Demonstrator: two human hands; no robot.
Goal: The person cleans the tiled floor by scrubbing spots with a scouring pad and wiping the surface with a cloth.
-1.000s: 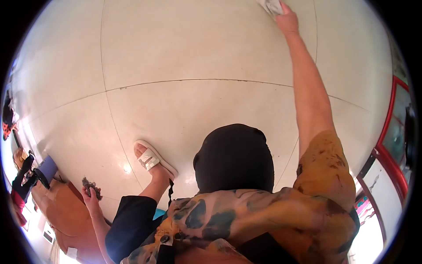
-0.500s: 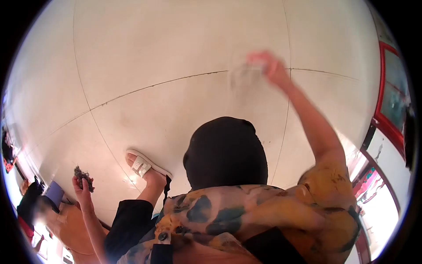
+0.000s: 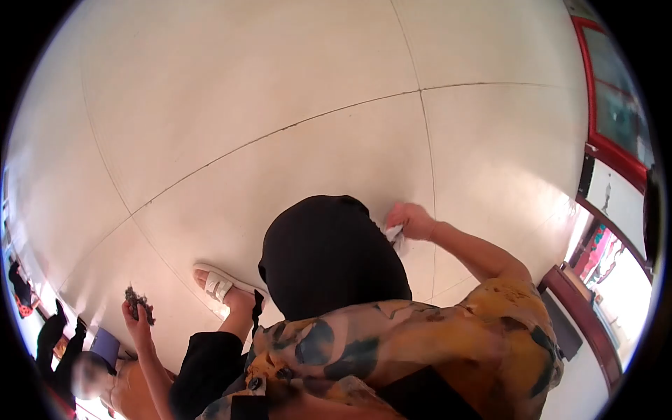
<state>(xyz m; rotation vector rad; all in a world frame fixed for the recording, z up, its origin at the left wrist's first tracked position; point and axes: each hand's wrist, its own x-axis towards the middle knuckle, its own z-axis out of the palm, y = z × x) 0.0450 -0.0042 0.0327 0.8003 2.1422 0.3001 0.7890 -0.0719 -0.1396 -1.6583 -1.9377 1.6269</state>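
My left hand [image 3: 138, 318] holds a dark, tangled clump [image 3: 140, 305] that looks like a wire scourer, raised over the floor at the lower left. On the right, my right hand [image 3: 411, 221] is closed on a pale cloth [image 3: 397, 238], close beside my black-covered knee [image 3: 332, 255]. Part of the cloth is hidden by the knee and fingers. Beneath both hands lies the pale tiled floor [image 3: 294, 168] with dark joint lines.
My sandalled foot [image 3: 222, 282] rests on the floor between the left hand and the knee. A red-framed glass panel [image 3: 616, 98] stands at the right. Another person [image 3: 91, 374], a brown rounded object [image 3: 136, 392] and a purple-blue object [image 3: 105, 346] are at the lower left.
My right hand has drawn the cloth back from far out on the floor to beside my knee. The view has turned, and my left hand still holds the dark clump.
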